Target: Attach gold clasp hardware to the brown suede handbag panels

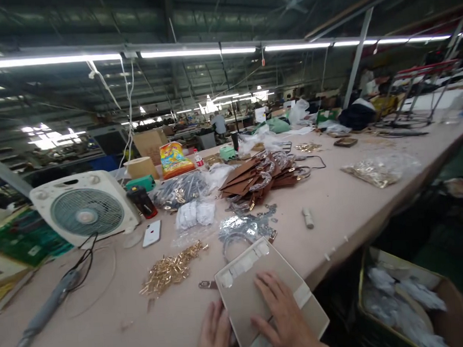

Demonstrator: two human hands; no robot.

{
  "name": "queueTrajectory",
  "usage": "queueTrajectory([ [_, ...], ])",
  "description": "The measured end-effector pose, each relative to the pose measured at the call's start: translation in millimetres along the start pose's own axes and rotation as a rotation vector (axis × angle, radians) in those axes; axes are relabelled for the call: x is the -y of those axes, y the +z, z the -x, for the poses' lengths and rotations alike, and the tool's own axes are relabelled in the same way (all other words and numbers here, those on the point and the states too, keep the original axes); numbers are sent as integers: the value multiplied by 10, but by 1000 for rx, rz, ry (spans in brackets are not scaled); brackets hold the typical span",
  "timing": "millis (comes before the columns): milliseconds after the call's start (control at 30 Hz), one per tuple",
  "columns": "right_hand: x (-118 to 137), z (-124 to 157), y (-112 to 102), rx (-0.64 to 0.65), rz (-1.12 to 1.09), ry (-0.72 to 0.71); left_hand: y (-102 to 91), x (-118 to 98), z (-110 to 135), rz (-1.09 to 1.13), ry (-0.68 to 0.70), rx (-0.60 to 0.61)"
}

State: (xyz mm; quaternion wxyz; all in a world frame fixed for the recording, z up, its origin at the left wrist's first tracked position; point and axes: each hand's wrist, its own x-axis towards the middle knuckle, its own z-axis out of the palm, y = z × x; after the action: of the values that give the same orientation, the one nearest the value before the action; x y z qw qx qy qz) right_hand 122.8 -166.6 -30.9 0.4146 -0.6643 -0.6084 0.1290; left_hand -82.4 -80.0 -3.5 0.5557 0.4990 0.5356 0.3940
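Observation:
A beige rectangular board (248, 282) with strips of white tape lies at the near edge of the long pink table (348, 204). My right hand (283, 314) rests flat on the board, fingers stretched out. My left hand (215, 333) lies beside the board's left edge, fingers together and touching the edge. A small metal clasp (207, 284) sits just left of the board. A heap of small gold metal parts (169, 271) lies further left.
A white fan (85, 208), white phone (152, 233), grey corded tool (49, 304), brown leather pieces (254, 177), bags of hardware (377, 169) and silver fittings (245, 226) crowd the table. A cardboard box (406, 299) of wrapped parts stands at lower right. People work far back.

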Motion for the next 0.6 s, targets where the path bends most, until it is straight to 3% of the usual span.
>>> queueTrajectory([
  [100, 30, -15, -121, 7, -48, -19, 317, -182, -58, -87, 23, 197],
  [233, 98, 25, -474, 63, -246, -60, 459, -446, -8, -286, 117, 429],
  [333, 255, 48, -819, 27, -478, -48, 630, -543, 106, -218, 243, 642],
  [467, 441, 118, -1357, -48, -829, 51, 1197, -585, 348, -152, 428, 861],
  [600, 249, 343, -1862, -204, -895, 346, 1871, -485, 624, -275, 637, 973],
])
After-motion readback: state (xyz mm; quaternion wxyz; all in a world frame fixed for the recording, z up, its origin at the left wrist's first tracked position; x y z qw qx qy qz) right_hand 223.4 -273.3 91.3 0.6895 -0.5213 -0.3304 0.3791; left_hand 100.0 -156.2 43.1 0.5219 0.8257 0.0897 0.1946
